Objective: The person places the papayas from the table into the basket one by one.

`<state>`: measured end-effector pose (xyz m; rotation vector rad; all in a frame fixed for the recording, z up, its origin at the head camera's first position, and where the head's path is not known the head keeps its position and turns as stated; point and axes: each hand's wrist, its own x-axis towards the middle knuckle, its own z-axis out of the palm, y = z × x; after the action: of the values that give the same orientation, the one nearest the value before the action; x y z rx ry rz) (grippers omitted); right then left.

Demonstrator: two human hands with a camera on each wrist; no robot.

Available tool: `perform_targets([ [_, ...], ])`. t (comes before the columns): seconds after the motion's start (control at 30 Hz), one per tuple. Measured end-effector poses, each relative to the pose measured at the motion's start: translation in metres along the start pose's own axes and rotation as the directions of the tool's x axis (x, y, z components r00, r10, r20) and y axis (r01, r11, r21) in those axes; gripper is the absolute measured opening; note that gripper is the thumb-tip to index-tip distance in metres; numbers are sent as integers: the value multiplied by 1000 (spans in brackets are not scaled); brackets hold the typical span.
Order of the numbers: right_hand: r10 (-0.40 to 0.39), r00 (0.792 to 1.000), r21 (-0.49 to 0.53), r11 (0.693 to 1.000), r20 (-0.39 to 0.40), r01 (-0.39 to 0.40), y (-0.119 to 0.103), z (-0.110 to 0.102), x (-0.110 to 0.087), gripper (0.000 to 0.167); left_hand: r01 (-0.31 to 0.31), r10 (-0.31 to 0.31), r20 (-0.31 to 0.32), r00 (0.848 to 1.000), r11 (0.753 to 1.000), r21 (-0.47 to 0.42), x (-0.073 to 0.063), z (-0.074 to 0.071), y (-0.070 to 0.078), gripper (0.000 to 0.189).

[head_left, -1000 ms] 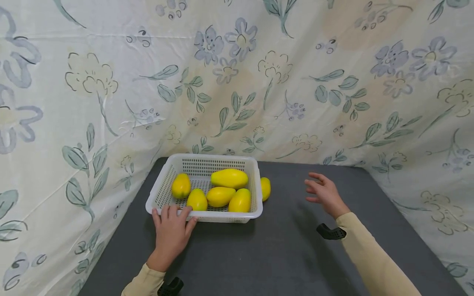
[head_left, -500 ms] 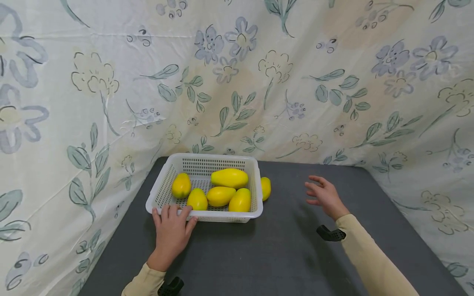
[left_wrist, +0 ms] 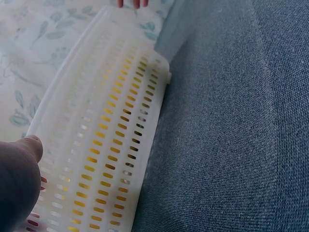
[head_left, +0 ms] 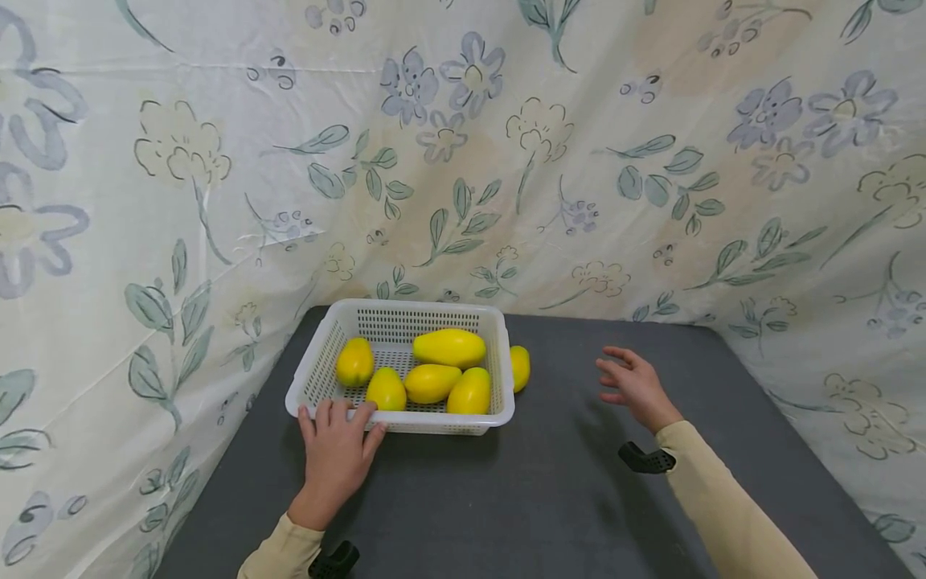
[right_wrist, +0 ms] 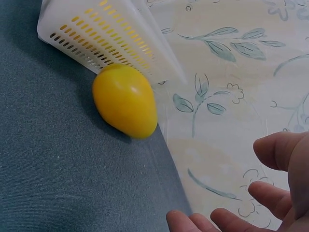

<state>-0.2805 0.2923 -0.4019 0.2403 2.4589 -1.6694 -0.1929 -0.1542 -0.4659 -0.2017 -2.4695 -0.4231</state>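
A white perforated plastic basket [head_left: 401,420] stands at the back left of the dark table, with several yellow mangoes [head_left: 448,348] lying in it. My left hand [head_left: 334,454] grips its near rim toward the left corner, fingers over the edge and thumb [left_wrist: 30,147] against the outer wall. Against the basket's right side, one more mango [right_wrist: 125,101] lies on the table, partly hidden by the rim in the head view. To the right of that mango, my right hand [head_left: 637,390] hovers above the table, fingers spread and loosely bent, holding nothing.
Floral cloth [head_left: 463,185] hangs behind the table and along both sides, close to the basket's back. The dark tabletop [head_left: 506,507] extends in front of the basket and to its right. A black wrist strap [head_left: 647,457] sits on the right sleeve.
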Motion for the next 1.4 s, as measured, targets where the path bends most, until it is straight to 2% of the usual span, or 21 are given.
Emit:
perform_targets([
  [0.13, 14, 1000, 8, 1000, -12, -14, 0, 1, 0, 65, 17, -17, 20, 1000, 1000, -5, 1, -2, 1, 31],
  [0.4, 16, 1000, 14, 1000, -11, -16, 4, -2, -2, 66, 18, -18, 21, 1000, 1000, -11, 0, -2, 3, 31],
  [0.7, 16, 1000, -7, 1000, -3, -16, 7, 8, 1, 66, 19, -19, 30, 999, 1000, 4, -1, -2, 2, 31],
  [0.9, 7, 1000, 25, 1000, 12, -7, 2, 25, 16, 65, 23, -23, 35, 999, 1000, 8, -2, -1, 3, 31],
  [1.13, 12, 999, 45, 999, 39, -14, -9, 59, 33, 62, 35, -35, 49, 998, 999, 7, -2, -1, 5, 31],
  [1.4, 24, 1000, 33, 999, 12, -24, -7, 91, 51, 62, 30, -31, 38, 999, 999, 21, 0, -1, 6, 32],
])
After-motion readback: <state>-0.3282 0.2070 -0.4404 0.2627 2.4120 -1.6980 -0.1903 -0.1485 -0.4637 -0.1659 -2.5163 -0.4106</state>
